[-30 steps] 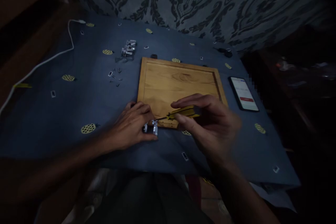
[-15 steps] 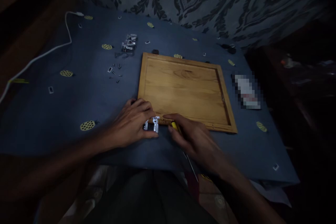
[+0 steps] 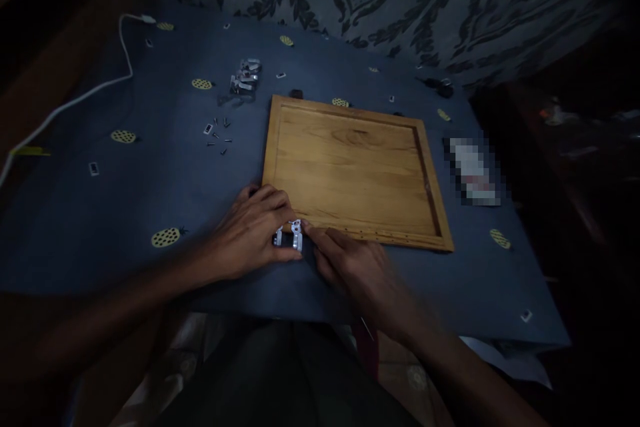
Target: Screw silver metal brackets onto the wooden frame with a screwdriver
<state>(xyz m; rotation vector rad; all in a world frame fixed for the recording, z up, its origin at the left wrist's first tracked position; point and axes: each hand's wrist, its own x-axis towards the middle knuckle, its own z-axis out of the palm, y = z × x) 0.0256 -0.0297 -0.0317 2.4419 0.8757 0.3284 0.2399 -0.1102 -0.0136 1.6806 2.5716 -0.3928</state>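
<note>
At the near left corner of a framed wooden panel [image 3: 345, 167], my left hand [image 3: 255, 230] grips a silver metal hinge [image 3: 297, 237] between thumb and fingers, holding it against the panel's near edge. My right hand [image 3: 357, 270] is closed around a screwdriver, whose thin shaft [image 3: 367, 328] sticks out below the palm towards my body; its handle is hidden. The fingertips of that hand reach the right side of the hinge. Small dark holes run along the near rail of the panel.
More silver hinges [image 3: 245, 78] lie in a pile beyond the panel, with several loose screws [image 3: 225, 123] nearer. A white cable [image 3: 95, 89] crosses the left side. A blurred-out packet [image 3: 473, 172] lies right of the panel. Dark scissors-like handles [image 3: 443, 87] rest at the back right.
My right hand has moved left, its fingertips coming to the hinge, and the screwdriver's yellow handle has gone out of sight. My left hand keeps its hold on the hinge.
</note>
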